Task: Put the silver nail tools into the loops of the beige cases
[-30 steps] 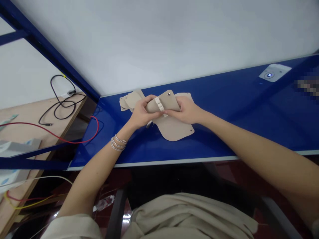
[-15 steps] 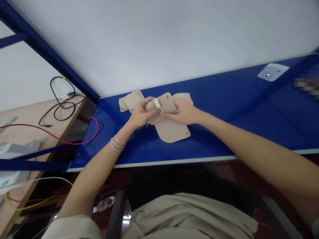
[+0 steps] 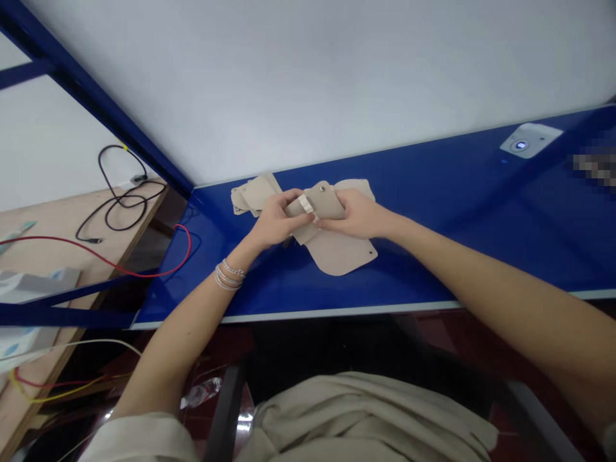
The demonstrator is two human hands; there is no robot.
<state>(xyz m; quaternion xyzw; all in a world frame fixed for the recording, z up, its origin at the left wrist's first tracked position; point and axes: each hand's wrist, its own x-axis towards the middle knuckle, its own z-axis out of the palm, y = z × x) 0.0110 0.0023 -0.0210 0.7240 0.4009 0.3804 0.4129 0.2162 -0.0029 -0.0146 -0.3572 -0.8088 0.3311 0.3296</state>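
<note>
Between my hands is a folded beige leather-like piece (image 3: 327,204) with a metal snap near its upper corner. My left hand (image 3: 275,221) closes on its left end, thumb in front. From the right, my right hand (image 3: 360,215) grips the other end, its thumb pointing inward. A short white ribbed strip (image 3: 305,205) lies across the piece near both thumbs; what fastens it is hidden. Beneath, a flat beige piece (image 3: 339,253) with rounded corners and a small hole rests on the blue table. More beige pieces (image 3: 258,194) with snaps lie overlapping beyond my left hand.
The blue table (image 3: 433,192) meets a white wall behind. A white device (image 3: 529,141) with a lit round spot sits far right. To the left, a wooden bench (image 3: 62,212) carries a coiled black cable (image 3: 128,202); a red cable (image 3: 190,240) reaches over the table.
Both hands have shifted slightly right with the folded piece still held. The snap corner is turned a little, and the flat piece underneath shows slightly farther right.
</note>
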